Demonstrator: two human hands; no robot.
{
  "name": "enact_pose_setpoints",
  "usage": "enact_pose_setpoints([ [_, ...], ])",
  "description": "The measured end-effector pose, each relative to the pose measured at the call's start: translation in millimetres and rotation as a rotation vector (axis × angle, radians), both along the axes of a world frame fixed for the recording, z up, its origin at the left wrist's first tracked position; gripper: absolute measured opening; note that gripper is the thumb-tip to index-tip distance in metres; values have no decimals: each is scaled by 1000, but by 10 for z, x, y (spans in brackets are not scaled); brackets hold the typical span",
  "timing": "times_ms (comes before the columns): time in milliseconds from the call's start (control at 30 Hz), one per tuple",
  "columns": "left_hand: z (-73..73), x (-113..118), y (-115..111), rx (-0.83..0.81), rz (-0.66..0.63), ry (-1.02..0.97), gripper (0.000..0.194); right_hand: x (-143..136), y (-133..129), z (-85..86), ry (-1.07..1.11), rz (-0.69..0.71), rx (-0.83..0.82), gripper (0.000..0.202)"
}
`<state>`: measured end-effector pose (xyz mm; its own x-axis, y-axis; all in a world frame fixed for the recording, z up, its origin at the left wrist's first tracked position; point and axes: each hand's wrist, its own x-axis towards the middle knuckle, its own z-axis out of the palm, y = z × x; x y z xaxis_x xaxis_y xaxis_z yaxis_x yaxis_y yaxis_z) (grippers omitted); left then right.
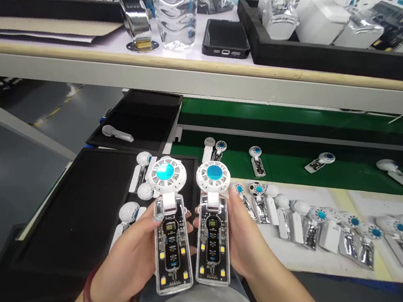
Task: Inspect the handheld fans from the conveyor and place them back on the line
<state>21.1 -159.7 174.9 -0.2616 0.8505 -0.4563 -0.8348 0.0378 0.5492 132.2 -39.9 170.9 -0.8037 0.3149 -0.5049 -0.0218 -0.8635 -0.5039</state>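
My left hand (135, 250) is closed around a clear-cased handheld fan (172, 252), its thumb on the case's upper edge. A second, similar fan (212, 247) is held in my right hand (244, 229), with the fingers behind it. Both devices are upright side by side, nearly touching at their lower ends. Each has a round white head with a blue disc, a black circuit board, a small display and yellow squares. The fingertips behind the cases are partly hidden.
Several similar fans lie on a white board (343, 199) at right and on the green belt (279, 158). Black trays (67, 197) stand at left. The shelf above holds a bottle (177, 16), a phone (225, 38) and a black bin (323, 62) of fans.
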Motion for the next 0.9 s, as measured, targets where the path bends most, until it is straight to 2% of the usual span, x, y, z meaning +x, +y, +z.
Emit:
enact_pose_setpoints([
  [100,-138,-1,6,-60,-33,169,45,9,50,-124,-42,-52,87,43],
  [167,-357,40,14,-191,-90,443,48,17,140,-322,-79,-109,263,34],
  [200,-499,78,23,-286,-165,630,46,15,206,-450,-128,-100,390,33],
  [267,-813,174,56,-498,-376,995,36,-24,372,-731,-296,9,663,33],
  [333,-1113,269,108,-673,-555,1206,27,-132,553,-992,-477,139,875,35],
  [400,-1348,326,163,-781,-608,1286,23,-318,708,-1187,-568,204,1003,31],
  [467,-1502,335,204,-841,-619,1326,23,-563,809,-1311,-604,252,1078,26],
  [600,-1646,305,233,-923,-677,1399,24,-1068,862,-1470,-694,372,1186,25],
  [700,-1702,320,242,-965,-710,1439,27,-1326,816,-1591,-777,454,1249,29],
  [833,-1732,350,253,-994,-743,1469,33,-1453,759,-1688,-855,541,1340,36],
  [900,-1713,346,249,-994,-761,1475,32,-1445,811,-1692,-881,547,1383,42],
])
